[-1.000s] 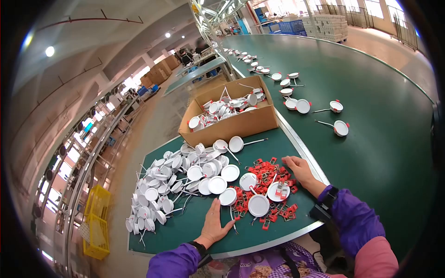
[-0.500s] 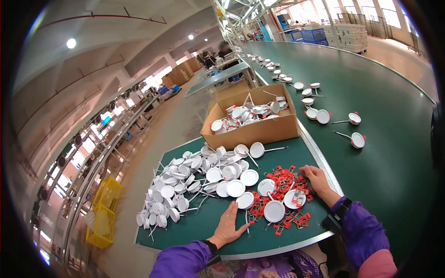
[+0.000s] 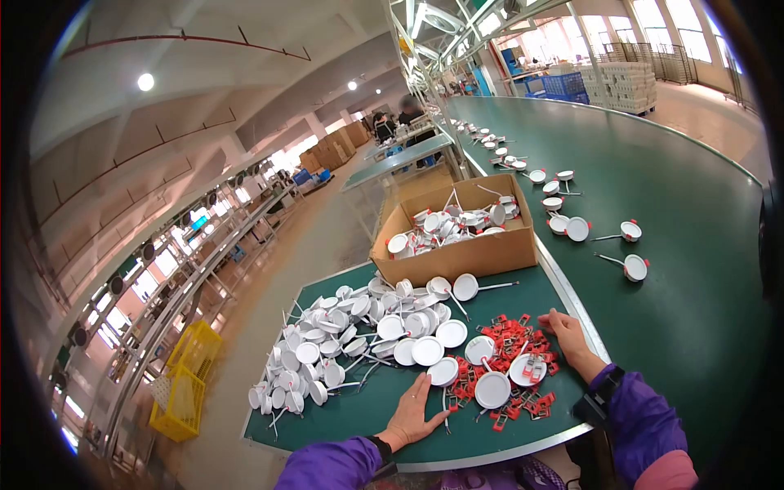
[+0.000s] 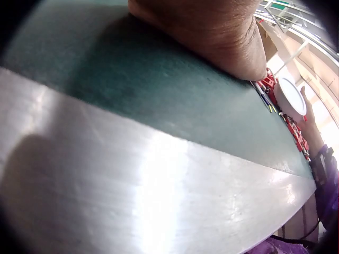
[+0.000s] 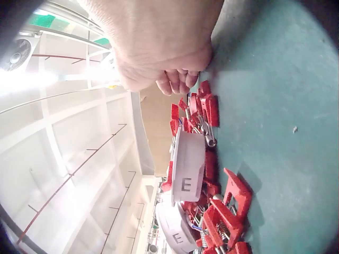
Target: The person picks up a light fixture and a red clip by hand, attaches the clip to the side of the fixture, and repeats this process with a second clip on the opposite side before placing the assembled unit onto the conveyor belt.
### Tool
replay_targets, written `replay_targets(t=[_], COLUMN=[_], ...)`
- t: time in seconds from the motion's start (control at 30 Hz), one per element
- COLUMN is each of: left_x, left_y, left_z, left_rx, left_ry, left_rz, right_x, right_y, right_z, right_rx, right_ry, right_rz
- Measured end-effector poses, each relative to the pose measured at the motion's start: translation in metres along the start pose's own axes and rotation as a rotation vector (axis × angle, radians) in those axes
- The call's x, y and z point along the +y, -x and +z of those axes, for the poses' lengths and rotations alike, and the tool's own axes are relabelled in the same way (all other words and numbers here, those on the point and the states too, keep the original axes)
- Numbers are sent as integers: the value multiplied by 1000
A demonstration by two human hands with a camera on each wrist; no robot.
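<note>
My left hand (image 3: 411, 416) rests on the green table with straight fingers, fingertips right at the rim of a small round white downlight (image 3: 443, 371). To the right, my right hand (image 3: 566, 335) lies beside a heap of red spring clips (image 3: 510, 333); its fingers bend loosely in the right wrist view, and nothing shows in them. Several white downlights sit on the clips, among them a front one (image 3: 492, 390) and one with clips on top (image 3: 523, 371). One downlight (image 5: 189, 166) stands near the right hand, marked with a letter E.
A large pile of white downlights with wires (image 3: 327, 347) covers the table's left side. Behind it stands a cardboard box (image 3: 457, 260) full of downlights. Beyond the metal edge (image 3: 563, 286), a green conveyor (image 3: 686, 286) carries scattered downlights with red clips. Yellow crates (image 3: 180, 400) stand at left.
The head view has swung, so the whole scene sits further right and lower. Both hands have kept almost the same places beside the downlight and the clips.
</note>
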State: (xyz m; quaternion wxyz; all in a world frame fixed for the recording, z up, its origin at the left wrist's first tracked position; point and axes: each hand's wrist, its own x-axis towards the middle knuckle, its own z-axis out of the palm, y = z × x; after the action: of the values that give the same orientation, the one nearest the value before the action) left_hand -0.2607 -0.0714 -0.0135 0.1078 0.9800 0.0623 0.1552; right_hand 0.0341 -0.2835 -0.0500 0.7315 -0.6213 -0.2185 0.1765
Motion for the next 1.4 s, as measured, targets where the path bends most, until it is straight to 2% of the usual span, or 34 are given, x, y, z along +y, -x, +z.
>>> replay_targets(t=[0.33, 0.43, 0.5, 0.53, 0.6, 0.63, 0.7, 0.83, 1.4], left_x=[2, -1, -2, -2, -2, 0, 2, 3, 2], left_y=[-1, 2, 0, 0, 1, 2, 1, -1, 0], left_z=[-2, 1, 0, 1, 2, 1, -2, -2, -1], left_rx=[0, -5, -50, -43, 7, 1, -7, -13, 25], left_ry=[52, 50, 34, 40, 30, 24, 1, 8, 40], left_rz=[8, -6, -5, 4, 22, 12, -2, 3, 34], right_x=[-1, -3, -7, -4, 0, 2, 0, -2, -6], right_y=[-4, -8, -12, -11, -11, -8, -1, -1, 1], right_z=[-2, -1, -1, -2, 0, 1, 1, -4, -4], right_rx=[-14, 14, 78, 90, 161, 154, 144, 104, 108], right_ry=[-96, -14, -197, -200, -368, -374, -409, -508, -504], right_rz=[63, 126, 259, 267, 217, 227, 128, 143, 170])
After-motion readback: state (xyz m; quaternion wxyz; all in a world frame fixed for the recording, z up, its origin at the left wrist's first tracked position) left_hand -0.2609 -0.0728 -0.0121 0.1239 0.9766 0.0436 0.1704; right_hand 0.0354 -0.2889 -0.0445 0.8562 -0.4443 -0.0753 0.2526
